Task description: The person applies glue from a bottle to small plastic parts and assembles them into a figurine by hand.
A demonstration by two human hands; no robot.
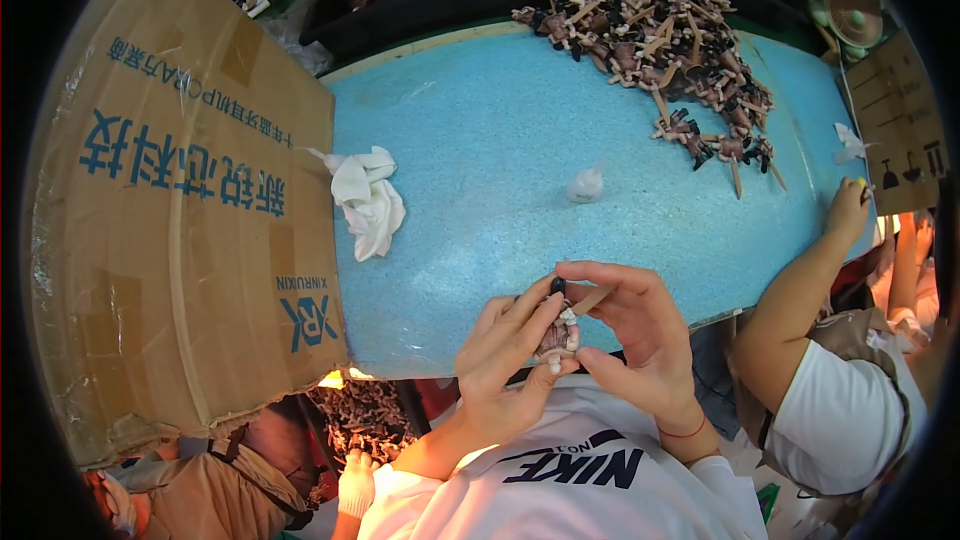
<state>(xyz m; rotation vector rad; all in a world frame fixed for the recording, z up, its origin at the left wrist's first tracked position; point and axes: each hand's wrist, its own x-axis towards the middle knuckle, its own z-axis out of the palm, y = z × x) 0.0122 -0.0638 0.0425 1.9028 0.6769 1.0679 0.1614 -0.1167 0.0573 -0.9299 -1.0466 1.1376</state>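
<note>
At the near edge of the blue table (480,140), my left hand (505,355) and right hand (640,335) pinch a small figurine (558,338) between them; a heap of figurines (670,50) covers the far right corner.

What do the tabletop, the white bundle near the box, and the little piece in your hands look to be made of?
Tabletop: likely foam or rubbery sheet, matte speckled blue. White bundle: soft cloth, crumpled in folds. Small piece held by left hand and right hand: probably moulded plastic, brownish with white parts; its tan stick looks wooden.
</note>
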